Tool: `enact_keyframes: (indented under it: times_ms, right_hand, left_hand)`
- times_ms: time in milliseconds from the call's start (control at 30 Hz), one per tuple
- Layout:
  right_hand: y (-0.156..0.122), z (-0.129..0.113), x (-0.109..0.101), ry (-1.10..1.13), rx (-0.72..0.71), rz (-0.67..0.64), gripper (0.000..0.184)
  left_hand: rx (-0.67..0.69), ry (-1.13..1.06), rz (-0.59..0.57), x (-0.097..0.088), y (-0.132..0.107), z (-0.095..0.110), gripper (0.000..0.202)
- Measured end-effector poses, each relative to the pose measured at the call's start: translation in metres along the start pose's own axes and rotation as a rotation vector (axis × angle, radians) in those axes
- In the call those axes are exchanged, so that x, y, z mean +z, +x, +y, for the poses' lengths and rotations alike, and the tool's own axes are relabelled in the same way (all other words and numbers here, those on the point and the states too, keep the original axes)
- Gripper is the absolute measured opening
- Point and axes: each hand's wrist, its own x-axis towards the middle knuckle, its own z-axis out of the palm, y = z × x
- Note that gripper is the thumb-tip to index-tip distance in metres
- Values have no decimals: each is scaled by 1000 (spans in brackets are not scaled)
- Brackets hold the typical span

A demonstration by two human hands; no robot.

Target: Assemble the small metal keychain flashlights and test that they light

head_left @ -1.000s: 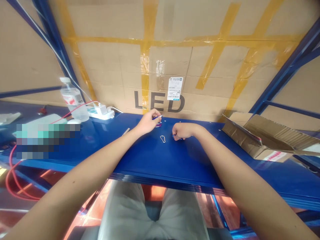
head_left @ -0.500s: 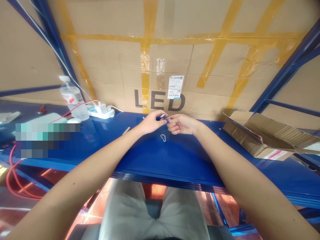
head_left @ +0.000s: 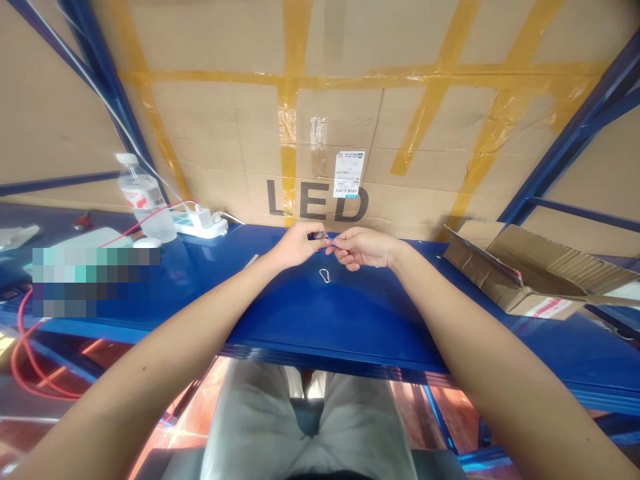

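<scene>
My left hand [head_left: 300,245] is closed around a small blue object with a silver end [head_left: 318,236], most of it hidden by the fingers. My right hand [head_left: 364,248] meets it from the right, with thumb and fingertips pinched at a thin blue piece [head_left: 332,244]. Whether that piece belongs to the blue object I cannot tell. Just below the hands, a silver carabiner [head_left: 325,275] lies on the blue table [head_left: 340,320], touched by neither hand. Beside my left wrist lies a small pale stick-like thing [head_left: 251,261], partly covered.
On the left stand a plastic bottle [head_left: 145,200] and a white power strip [head_left: 201,224] with cables. A red cable [head_left: 23,347] hangs over the table's left edge. To the right sits an open cardboard box [head_left: 515,273]. Behind rises a large taped carton [head_left: 240,133] marked LED.
The blue object has turned slightly in my left hand, its silver end now lying flatter. My right fingertips have shifted on the thin piece. The camera has moved a little.
</scene>
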Motion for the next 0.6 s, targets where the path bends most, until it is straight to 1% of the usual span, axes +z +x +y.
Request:
enact_keyframes:
  times_ms: [167, 367, 600]
  right_hand:
    - [2, -2, 5, 20, 4, 64, 17]
    - [6, -2, 10, 28, 32, 144, 24]
    - [10, 0, 13, 10, 32, 214, 26]
  left_hand:
    - [24, 16, 11, 1, 1, -3, 34]
    - [25, 68, -3, -1, 1, -6, 34]
    - [12, 150, -27, 0, 1, -9, 31]
